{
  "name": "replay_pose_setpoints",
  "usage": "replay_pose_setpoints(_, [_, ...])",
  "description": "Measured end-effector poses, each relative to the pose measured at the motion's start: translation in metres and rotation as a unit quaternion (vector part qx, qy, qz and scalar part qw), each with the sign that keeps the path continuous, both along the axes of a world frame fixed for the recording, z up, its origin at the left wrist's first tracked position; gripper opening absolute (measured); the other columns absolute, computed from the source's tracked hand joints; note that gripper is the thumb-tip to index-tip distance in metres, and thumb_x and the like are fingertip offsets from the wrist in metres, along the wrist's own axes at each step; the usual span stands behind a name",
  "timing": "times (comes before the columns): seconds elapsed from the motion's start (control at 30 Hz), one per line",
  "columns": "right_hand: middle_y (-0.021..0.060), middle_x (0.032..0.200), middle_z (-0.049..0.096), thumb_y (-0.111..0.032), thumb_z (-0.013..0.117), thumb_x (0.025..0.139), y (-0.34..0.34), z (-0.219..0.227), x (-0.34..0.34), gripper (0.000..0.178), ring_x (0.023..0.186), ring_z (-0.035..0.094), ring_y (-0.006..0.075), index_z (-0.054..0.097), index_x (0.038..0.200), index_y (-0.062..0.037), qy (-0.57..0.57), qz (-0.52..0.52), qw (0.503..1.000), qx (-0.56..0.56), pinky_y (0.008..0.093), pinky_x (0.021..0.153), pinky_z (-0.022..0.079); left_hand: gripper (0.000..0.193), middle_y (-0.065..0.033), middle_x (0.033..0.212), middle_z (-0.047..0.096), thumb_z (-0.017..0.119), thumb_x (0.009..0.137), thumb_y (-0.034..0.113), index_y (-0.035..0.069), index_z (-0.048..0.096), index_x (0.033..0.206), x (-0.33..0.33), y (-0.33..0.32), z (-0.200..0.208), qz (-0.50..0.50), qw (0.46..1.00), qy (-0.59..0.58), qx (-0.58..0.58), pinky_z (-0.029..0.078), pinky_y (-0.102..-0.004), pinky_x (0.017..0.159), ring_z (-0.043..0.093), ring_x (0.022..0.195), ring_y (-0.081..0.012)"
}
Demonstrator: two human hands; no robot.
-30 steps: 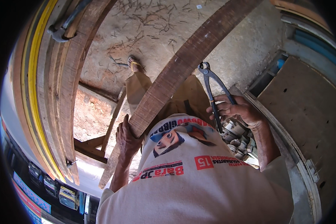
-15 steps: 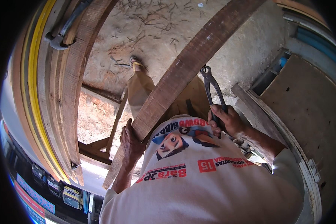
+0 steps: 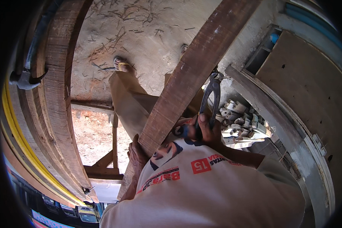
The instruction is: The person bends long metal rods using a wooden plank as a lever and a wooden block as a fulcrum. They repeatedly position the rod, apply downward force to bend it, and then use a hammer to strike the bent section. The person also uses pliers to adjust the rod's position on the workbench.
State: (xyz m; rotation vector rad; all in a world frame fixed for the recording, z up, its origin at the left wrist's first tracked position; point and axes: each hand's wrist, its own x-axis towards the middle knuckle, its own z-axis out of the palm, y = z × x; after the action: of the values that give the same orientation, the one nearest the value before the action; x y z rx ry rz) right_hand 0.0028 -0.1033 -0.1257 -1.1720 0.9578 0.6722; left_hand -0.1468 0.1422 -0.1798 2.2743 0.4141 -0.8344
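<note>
Your left hand (image 3: 137, 154) grips the lower end of the long wooden plank (image 3: 195, 70), which slants across your body. Your right hand (image 3: 205, 131) clasps pincers (image 3: 211, 95) beside the plank's right edge.

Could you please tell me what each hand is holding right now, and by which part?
The right hand grips the pincers by their handles, head pointing away. The left hand holds the long wooden plank at its near end.

Bright daylight, soft shadows; sharp centre; fisheye bending and black vignette at edges
</note>
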Motion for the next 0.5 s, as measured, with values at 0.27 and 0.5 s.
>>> replay_pose_setpoints(0.27, [0.0111,0.085,0.064,-0.037,0.051,0.109,-0.019,-0.021,-0.007,0.038,0.076,0.066,0.022,0.058,0.109,0.0007,-0.016,0.064,0.996,0.055,0.0369,0.072,0.055,0.103,-0.0182,0.115,0.057,0.088,0.071,0.043,0.008,0.035,0.152,0.012,-0.011,0.013,0.018,1.0,-0.004,0.02,0.042,-0.053,0.094,0.057,0.11,-0.0396])
replay_pose_setpoints(0.5, [0.0201,0.111,0.07,-0.032,0.051,0.108,-0.118,0.036,0.061,0.05,0.103,0.072,0.0305,0.05,0.141,0.0048,0.082,0.255,0.951,0.153,0.0423,0.095,0.056,0.102,-0.0181,0.119,0.056,0.092,0.067,0.036,0.008,0.038,0.15,0.004,-0.036,0.021,0.02,0.993,-0.06,0.099,0.044,-0.0532,0.096,0.056,0.112,-0.0396])
